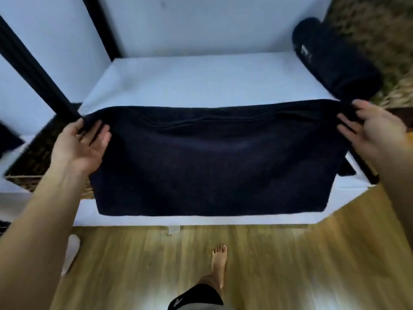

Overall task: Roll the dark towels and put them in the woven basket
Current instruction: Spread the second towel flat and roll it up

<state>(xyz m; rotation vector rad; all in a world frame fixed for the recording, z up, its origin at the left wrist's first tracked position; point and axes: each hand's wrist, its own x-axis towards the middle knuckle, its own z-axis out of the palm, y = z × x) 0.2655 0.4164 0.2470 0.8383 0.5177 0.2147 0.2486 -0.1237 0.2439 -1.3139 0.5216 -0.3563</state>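
Note:
A dark navy towel (219, 162) hangs folded in half, stretched wide above the front of the white table (201, 81). My left hand (82, 144) pinches its upper left corner. My right hand (373, 128) pinches its upper right corner. The towel's lower edge drapes over the table's front edge. A rolled dark towel (333, 61) with a small white label lies at the far right, against the woven basket (380, 30), which is blurred and cut off by the frame.
Black frame posts (38, 70) rise at the left and behind the table. A woven surface (33, 157) and a dark cloth (9, 139) sit at the left edge. Wooden floor (268, 265) and my bare foot (219, 260) are below.

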